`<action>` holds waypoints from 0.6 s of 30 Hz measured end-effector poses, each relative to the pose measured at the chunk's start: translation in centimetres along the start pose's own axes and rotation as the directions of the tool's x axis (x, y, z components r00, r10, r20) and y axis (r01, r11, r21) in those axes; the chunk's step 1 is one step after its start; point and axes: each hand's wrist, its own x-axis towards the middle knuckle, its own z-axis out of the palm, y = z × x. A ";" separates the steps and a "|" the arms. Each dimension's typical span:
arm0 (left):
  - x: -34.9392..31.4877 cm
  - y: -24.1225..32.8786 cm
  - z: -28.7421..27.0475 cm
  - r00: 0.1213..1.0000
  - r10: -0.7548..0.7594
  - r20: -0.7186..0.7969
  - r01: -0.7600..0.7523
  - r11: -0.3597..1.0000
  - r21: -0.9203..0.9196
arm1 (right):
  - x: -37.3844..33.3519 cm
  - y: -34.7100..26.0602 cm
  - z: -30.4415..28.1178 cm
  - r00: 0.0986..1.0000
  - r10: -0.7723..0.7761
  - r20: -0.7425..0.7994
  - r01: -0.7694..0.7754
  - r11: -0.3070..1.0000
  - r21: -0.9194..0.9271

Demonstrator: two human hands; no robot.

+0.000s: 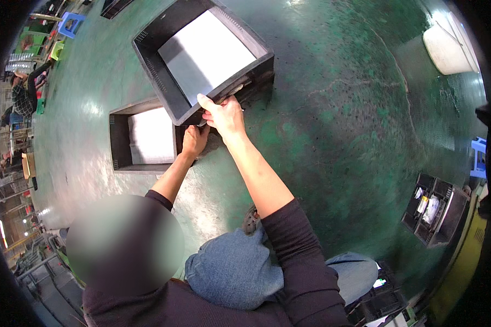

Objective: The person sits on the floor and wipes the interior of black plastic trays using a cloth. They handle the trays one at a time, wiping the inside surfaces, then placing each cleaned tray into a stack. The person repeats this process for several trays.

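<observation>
Upper centre: I see the right hand (pixel 223 115) clamping the near rim of the black crate (pixel 157 71), thumb inside, likely for leverage. Left hand (pixel 194 140): half-curled by the lower crate (pixel 117 143), centre-left; its hold I cannot tell.

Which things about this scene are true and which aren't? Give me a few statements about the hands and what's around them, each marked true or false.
1. The right hand grips the edge of a black crate. True.
2. The left hand wears a red glove. False: the left hand is bare.
3. Something flat and white lies in the gripped crate. True.
4. The second crate holds green apples. False: what shows in the second crate is white.
5. The white bucket stands at the far left. False: the white bucket is at the upper right.
</observation>
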 end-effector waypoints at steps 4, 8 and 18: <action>-0.1 -1.1 -0.2 0.997 -0.065 0.036 0.062 0.995 0.072 | -0.2 0.3 0.2 0.983 -0.182 -0.038 0.182 0.983 -0.021; -0.5 -7.5 -0.3 0.988 0.104 0.118 -0.067 0.957 -0.284 | -2.8 -1.0 -7.1 0.981 -0.176 -0.083 0.121 0.885 -0.450; -9.4 -20.9 -8.1 0.558 -0.321 0.765 0.279 0.941 0.191 | -27.7 -7.9 -52.4 -0.064 -0.801 -0.595 -0.706 0.458 -0.541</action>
